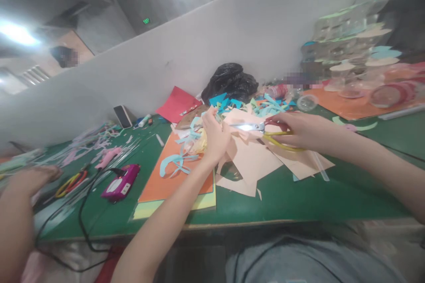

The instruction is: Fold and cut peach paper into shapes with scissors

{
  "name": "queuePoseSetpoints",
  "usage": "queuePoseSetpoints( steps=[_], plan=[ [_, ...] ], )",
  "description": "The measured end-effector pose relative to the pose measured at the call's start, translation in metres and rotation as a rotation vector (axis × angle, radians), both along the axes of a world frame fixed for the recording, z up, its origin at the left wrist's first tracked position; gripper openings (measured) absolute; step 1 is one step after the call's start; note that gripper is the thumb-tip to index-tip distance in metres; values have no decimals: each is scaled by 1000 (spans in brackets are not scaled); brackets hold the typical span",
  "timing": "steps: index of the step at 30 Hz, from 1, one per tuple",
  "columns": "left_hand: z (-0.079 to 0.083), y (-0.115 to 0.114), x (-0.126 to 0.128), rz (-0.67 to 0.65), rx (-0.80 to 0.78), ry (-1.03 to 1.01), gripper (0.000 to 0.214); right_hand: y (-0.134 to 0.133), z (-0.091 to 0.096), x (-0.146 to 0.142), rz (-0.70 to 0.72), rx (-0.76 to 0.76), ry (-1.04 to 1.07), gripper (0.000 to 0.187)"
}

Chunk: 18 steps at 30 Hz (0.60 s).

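Observation:
My right hand [292,127] is closed round the yellow handles of a pair of scissors [260,127], whose shiny blades point left. The blades lie against pale peach paper [254,159], which is spread in several cut, overlapping sheets on the table. My left hand [216,137] grips the far left part of this paper near the blade tips; its fingertips are partly hidden. Blue and yellow paper strips [195,141] lie beside my left wrist, on top of an orange sheet [156,185].
Another person's hand [36,177] rests at the left, near orange and yellow-handled scissors [71,183]. A purple device [122,183] with a black cable lies on the green table [299,203]. A black plastic bag [229,82] and clear plastic cups [341,75] stand along the wall.

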<state>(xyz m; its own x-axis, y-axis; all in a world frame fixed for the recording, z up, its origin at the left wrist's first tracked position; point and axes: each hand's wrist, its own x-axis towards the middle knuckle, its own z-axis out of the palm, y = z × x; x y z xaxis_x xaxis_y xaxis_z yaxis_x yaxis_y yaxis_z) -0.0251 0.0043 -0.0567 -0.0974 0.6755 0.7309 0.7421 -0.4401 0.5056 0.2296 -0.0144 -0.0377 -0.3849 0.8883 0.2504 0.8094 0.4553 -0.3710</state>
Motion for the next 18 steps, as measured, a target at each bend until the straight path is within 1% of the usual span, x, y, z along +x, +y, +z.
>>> queuePoseSetpoints(
  steps=[2, 4, 7, 11, 13, 16, 18],
  plan=[
    [1, -3, 2, -35, 18, 80, 39, -1, 8, 4, -87, -45, 19, 49],
    [2, -4, 5, -88, 23, 169, 32, -2, 14, 6, -159, -78, 92, 50],
    [0, -5, 11, -223, 9, 377, 24, -1, 16, 7, -266, -69, 176, 48],
    [1, -5, 24, -401, -23, 713, 28, 4, 11, 9, -276, -22, 278, 47],
    [6, -7, 32, -422, -88, 828, 30, 5, 10, 10, -299, -18, 329, 47],
    [15, -8, 45, -389, -271, 932, 26, 4, 12, 9, -331, -22, 396, 42],
    [19, -6, 52, -361, -368, 985, 28, 3, 16, 8, -349, -17, 431, 39]
  ],
)
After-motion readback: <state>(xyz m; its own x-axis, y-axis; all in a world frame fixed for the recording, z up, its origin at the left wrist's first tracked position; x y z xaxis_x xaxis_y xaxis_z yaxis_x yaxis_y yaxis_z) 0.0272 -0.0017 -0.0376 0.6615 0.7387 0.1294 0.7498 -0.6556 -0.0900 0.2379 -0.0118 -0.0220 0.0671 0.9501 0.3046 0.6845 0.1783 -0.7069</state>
